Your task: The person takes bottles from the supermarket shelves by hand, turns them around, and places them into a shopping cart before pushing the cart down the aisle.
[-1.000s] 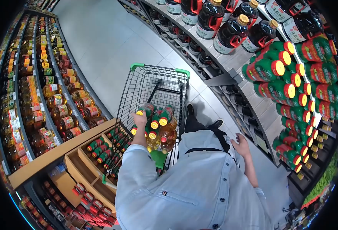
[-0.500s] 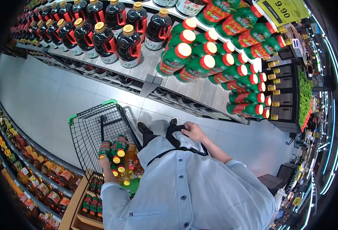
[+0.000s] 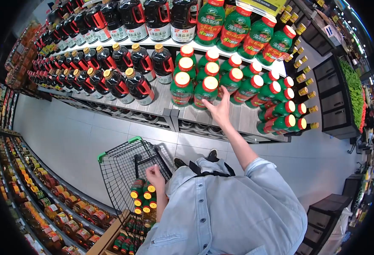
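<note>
My right hand (image 3: pixel 219 108) is at the front of the shelf, its thumb and fingers around the lower side of a green oyster sauce bottle (image 3: pixel 205 90) with a red-rimmed pale cap. The bottle stands upright among several like it, such as the front-left bottle (image 3: pixel 181 91). My left hand (image 3: pixel 154 175) hovers over the side of a black wire shopping cart (image 3: pixel 121 174) with green corners, its fingers curled and nothing visible in them. Below it, several green bottles (image 3: pixel 138 187) with yellow caps lie in the cart.
Dark soy sauce bottles (image 3: pixel 139 87) with red handles line the shelf to the left. More green bottles (image 3: pixel 240 29) stand on the upper tier. A cardboard box (image 3: pixel 110 231) sits by the cart, near an oil shelf (image 3: pixel 68 212). Green vegetables (image 3: pixel 351 93) fill a stand at right.
My right hand has gone from beside my waist up to a bottle on the shelf. My left hand has let go of a green bottle in the cart and risen above it.
</note>
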`<control>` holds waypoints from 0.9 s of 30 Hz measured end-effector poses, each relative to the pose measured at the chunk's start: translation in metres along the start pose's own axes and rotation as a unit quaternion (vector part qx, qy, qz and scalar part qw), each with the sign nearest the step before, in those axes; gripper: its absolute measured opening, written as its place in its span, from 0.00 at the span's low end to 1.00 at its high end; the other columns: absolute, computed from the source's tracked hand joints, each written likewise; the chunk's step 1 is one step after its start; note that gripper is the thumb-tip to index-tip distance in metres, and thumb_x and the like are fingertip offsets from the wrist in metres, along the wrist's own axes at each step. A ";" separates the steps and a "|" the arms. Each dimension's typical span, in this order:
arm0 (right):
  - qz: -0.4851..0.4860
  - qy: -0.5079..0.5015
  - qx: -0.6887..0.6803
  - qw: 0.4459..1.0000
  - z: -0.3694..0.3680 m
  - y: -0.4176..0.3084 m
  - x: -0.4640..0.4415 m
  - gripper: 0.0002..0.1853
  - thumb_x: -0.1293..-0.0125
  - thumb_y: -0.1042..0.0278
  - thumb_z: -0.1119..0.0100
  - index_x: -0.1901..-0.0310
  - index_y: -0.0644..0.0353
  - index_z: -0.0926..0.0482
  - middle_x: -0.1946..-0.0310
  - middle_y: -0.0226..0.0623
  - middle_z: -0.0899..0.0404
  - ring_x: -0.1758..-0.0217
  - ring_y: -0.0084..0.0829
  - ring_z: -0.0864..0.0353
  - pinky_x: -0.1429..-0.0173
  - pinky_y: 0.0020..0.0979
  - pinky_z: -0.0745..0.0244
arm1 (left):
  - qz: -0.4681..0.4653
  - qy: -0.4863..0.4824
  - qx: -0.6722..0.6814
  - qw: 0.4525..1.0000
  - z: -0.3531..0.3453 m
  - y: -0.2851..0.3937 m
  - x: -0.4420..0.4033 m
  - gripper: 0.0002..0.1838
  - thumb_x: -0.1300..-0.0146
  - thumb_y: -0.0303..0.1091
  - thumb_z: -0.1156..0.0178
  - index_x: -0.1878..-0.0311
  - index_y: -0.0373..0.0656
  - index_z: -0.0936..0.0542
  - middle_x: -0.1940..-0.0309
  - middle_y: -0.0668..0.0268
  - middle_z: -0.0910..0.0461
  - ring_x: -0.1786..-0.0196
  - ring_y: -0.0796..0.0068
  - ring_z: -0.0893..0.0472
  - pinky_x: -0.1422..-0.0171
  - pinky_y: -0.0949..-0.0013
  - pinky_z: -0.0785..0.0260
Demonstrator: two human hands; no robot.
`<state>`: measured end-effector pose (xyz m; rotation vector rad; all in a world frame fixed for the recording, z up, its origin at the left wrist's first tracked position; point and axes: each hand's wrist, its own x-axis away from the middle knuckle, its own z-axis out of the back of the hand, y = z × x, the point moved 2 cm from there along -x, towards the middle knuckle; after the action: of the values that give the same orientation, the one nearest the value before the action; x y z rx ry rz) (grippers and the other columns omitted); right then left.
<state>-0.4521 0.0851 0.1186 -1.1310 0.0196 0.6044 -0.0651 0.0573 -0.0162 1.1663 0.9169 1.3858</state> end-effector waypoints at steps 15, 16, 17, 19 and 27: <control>-0.013 -0.067 -0.069 0.995 0.004 0.003 0.014 0.36 0.52 0.61 0.21 0.48 0.65 0.33 0.53 0.52 0.23 0.47 0.49 0.21 0.45 0.45 0.26 | -0.005 -0.234 -0.021 0.972 -0.057 0.073 0.010 0.10 0.27 0.35 0.44 0.58 0.36 0.23 0.68 0.68 0.19 0.65 0.85 0.24 0.59 0.78 0.32; -0.015 -0.079 -0.072 0.994 0.014 -0.001 0.019 0.36 0.52 0.60 0.21 0.48 0.65 0.33 0.53 0.51 0.21 0.48 0.48 0.19 0.44 0.42 0.25 | -0.010 -0.242 -0.017 0.970 -0.063 0.079 0.011 0.09 0.27 0.34 0.44 0.57 0.36 0.22 0.68 0.68 0.19 0.64 0.85 0.24 0.57 0.78 0.32; -0.050 -0.101 -0.093 0.989 0.030 -0.023 0.024 0.35 0.50 0.60 0.21 0.47 0.65 0.33 0.53 0.49 0.20 0.48 0.44 0.19 0.43 0.40 0.24 | -0.006 -0.254 0.022 0.967 -0.071 0.067 0.007 0.13 0.25 0.38 0.48 0.53 0.36 0.23 0.62 0.64 0.19 0.59 0.81 0.22 0.51 0.75 0.30; -0.090 -0.123 -0.114 0.982 0.056 -0.052 0.027 0.33 0.49 0.60 0.22 0.47 0.65 0.32 0.52 0.47 0.19 0.48 0.40 0.18 0.41 0.37 0.24 | 0.068 -0.283 0.109 0.950 -0.085 0.080 0.005 0.17 0.23 0.42 0.51 0.50 0.36 0.24 0.57 0.62 0.19 0.54 0.77 0.21 0.47 0.71 0.29; -0.210 -0.360 -0.417 0.808 0.080 -0.104 0.033 0.28 0.39 0.63 0.30 0.40 0.64 0.29 0.49 0.37 0.20 0.46 0.28 0.20 0.40 0.33 0.25 | 0.301 -0.638 0.427 0.565 -0.108 0.183 0.064 0.54 0.41 0.79 0.55 0.28 0.39 0.40 0.41 0.43 0.28 0.42 0.48 0.24 0.40 0.46 0.32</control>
<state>-0.3988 0.1385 0.2310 -1.6059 -1.2365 0.6155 -0.2110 0.1003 0.1449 2.8195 -0.0553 0.0314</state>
